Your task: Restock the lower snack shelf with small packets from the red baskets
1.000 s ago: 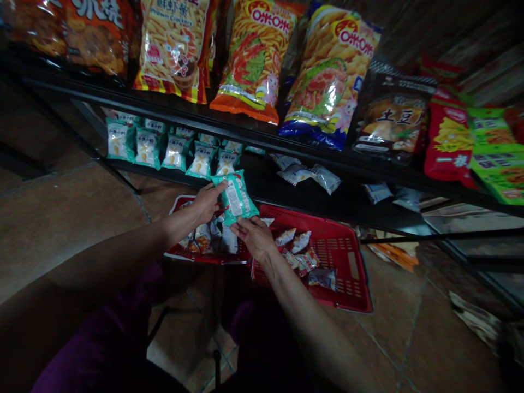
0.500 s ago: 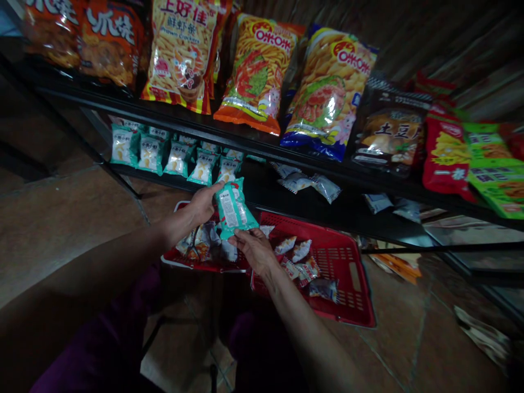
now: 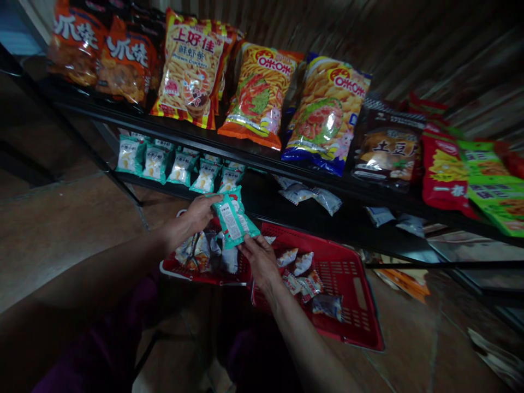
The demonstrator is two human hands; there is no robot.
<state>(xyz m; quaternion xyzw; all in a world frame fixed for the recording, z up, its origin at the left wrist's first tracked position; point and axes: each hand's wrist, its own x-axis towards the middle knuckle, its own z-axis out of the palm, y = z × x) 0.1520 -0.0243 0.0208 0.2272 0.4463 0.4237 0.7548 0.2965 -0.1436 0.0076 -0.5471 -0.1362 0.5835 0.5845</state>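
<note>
Between my two hands is a teal snack packet [image 3: 232,219], its printed back turned up toward me; a second teal packet seems to lie beneath it. My left hand [image 3: 203,212] pinches the upper left edge. At the lower right corner, my right hand [image 3: 258,256] grips with thumb and fingers. The packet hangs over a red shopping basket [image 3: 184,274] holding several small snack packets, just in front of the lower shelf. A row of matching teal packets [image 3: 180,166] stands upright on that shelf, to the left.
Large snack bags, among them a prawn cracker bag [image 3: 186,73], line the upper shelf [image 3: 184,132]. Silver packets [image 3: 305,195] lie on the lower shelf. Another red basket [image 3: 368,333] with several small packets sits at right. Orange packaging [image 3: 405,279] lies on the floor.
The view has shifted, so the shelves and baskets appear lower. Both hands still hold the teal packet, and the right hand has slid slightly along its lower edge.
</note>
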